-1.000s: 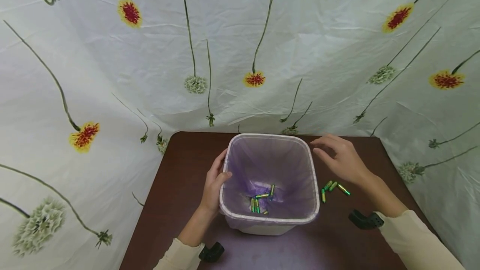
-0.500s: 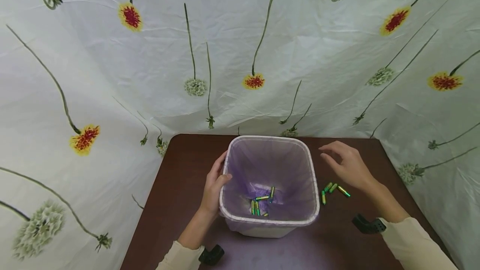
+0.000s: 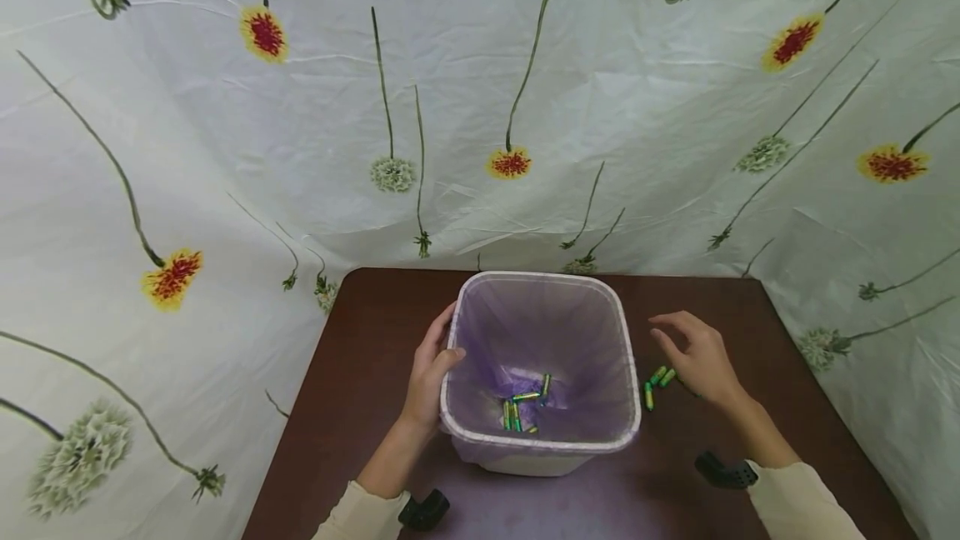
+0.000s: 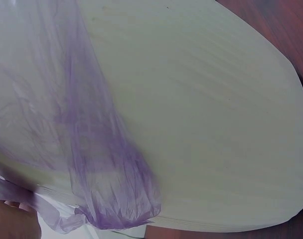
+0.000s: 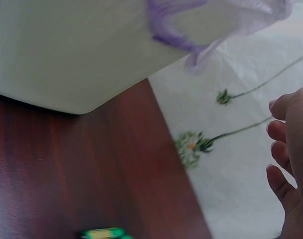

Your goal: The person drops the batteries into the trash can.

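Note:
A pale trash bin [image 3: 525, 463] lined with a thin purple plastic bag [image 4: 119, 174] stands in the middle of the table. Several green and gold batteries [image 3: 527, 396] lie at its bottom. My left hand [image 3: 427, 377] grips the bin's left rim, thumb over the edge and fingers outside; only a bit of that hand shows in the left wrist view. To the right of the bin, my right hand [image 3: 702, 361] hovers with loosely bent fingers and holds nothing. Just below it lie a few batteries [image 3: 648, 396] on the table, one mostly hidden by the hand.
The dark brown table [image 3: 360, 332] carries the bin and loose batteries. White flowered cloth [image 3: 480, 107] hangs behind and along both sides. Black wrist mounts [image 3: 423, 510] sit at both sleeves. The bag's edge [image 5: 194, 52] hangs loosely outside the bin.
My right hand has moved away from the bin's rim, rightward and down toward the batteries, covering one of them. My left hand keeps its grip on the bin.

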`<state>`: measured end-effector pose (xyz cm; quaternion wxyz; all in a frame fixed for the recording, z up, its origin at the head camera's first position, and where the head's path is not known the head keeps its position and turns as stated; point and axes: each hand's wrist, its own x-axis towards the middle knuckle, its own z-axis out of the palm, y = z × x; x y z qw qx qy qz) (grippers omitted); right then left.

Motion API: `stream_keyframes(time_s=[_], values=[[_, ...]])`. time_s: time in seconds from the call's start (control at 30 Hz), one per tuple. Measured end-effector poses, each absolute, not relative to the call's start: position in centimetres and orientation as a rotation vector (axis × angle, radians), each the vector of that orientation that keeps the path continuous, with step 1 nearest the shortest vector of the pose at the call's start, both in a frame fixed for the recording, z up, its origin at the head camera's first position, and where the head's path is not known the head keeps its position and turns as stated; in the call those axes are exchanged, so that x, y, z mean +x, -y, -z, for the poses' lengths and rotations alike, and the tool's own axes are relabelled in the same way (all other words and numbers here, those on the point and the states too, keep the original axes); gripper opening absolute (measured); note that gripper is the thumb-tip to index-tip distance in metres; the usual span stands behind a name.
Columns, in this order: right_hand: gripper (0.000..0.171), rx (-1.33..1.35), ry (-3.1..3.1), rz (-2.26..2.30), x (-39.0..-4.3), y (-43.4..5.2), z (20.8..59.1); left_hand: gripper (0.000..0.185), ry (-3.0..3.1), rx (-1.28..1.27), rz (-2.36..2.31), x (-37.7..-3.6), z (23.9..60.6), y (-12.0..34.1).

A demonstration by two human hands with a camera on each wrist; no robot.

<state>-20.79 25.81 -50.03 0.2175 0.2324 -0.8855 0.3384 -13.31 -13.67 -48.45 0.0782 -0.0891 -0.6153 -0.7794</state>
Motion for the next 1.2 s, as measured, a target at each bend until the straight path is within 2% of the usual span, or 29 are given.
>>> stream_keyframes(time_s=[0.53, 0.97, 1.2], values=[[0.023, 0.261, 2.477, -1.058, -18.2, -26.4, 59.0, 0.068, 1.821, -0.279, 2.361, -13.2, 48.3, 13.7], [0.024, 0.171, 2.497, -1.074, -17.3, -26.4, 62.6, 0.068, 1.815, -0.254, 2.353, -13.2, 48.4, 13.6], [0.036, -0.029, 2.564, -1.017, -16.8, -25.3, 65.0, 0.067, 1.809, -0.276, 2.359, -13.2, 48.5, 13.7]])
